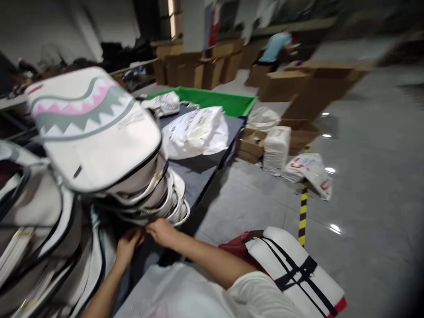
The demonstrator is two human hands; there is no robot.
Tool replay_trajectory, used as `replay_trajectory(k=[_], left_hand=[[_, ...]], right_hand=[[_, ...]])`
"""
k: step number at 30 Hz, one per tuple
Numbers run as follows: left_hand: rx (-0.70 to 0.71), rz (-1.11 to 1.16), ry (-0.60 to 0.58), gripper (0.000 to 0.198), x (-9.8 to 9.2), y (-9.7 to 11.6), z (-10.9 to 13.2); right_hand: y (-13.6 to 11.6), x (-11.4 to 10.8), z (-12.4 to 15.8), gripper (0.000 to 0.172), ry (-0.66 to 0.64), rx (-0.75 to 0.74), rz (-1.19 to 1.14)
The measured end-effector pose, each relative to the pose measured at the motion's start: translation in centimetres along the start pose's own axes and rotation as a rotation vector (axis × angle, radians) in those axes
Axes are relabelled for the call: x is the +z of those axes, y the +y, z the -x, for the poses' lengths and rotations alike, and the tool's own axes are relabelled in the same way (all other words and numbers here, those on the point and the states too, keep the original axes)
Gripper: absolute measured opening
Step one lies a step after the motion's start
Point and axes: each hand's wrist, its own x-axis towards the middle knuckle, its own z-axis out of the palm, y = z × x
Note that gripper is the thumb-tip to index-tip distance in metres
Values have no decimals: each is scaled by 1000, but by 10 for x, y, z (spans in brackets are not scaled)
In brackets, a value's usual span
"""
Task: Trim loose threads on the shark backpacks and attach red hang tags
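Observation:
A stack of white bags tops out with a white backpack (pixel 99 128) printed with a pink and grey zigzag pattern. Below it, white handles (pixel 170 198) of the bags in the stack stick out towards the right. My right hand (pixel 160 230) is closed at the bottom of this stack, its fingers bent inward. Close beside it, my left hand (pixel 130 242) is closed too, fingertips facing the right hand. Whatever the fingers pinch is hidden by the hands and blur. More white bags (pixel 36 198) are piled at the left, next to my left forearm.
A white plastic bag (pixel 197 132) lies on the dark table (pixel 195 176), with a green bin (pixel 215 99) behind. Right of the table are cardboard boxes (pixel 251 145) and a folded white bundle (pixel 291 269). A person in light blue (pixel 275 47) bends over farther back.

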Motion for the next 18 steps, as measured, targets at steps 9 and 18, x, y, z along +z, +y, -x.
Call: replay_trajectory(k=[9, 18], left_hand=[[-71, 126, 131, 18, -10, -44, 26], [17, 434, -65, 27, -9, -51, 34]], right_hand=[[7, 24, 7, 18, -49, 76, -224], [4, 16, -5, 23, -64, 182, -304]])
